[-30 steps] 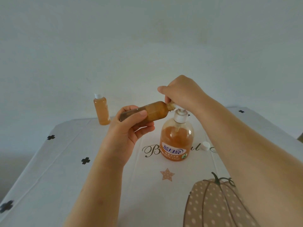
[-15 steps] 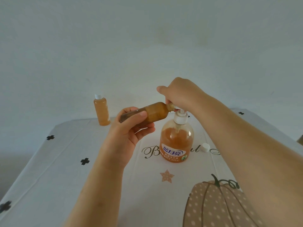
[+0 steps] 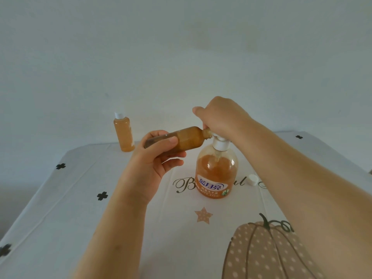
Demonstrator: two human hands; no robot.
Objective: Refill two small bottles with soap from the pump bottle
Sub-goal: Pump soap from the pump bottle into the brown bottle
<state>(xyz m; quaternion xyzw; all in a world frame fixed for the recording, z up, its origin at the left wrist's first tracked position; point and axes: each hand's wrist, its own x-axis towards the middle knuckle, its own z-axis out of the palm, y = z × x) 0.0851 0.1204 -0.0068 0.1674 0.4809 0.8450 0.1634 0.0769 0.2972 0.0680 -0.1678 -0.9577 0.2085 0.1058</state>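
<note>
the left hand (image 3: 155, 158) curls round the base half of the small bottle (image 3: 187, 138), thumb on top, holding it nearly on its side with its mouth at the nozzle of the pump bottle (image 3: 216, 170), which stands mid-table. the right hand (image 3: 219, 117) is bunched over the pump head, fingers curled down around it. the small bottle looks light, thin-walled and squeezable. soap near its neck would likely make it slick, so the base is the sensible hold. the pump bottle seems heavy enough to stand firm under pressing. at its ten o'clock stands a capped second small bottle (image 3: 123, 133), and at three o'clock lies a loose white cap (image 3: 252, 179). the nozzle and the bottle's mouth are hidden under the right hand, so whether soap flows cannot be told.
</note>
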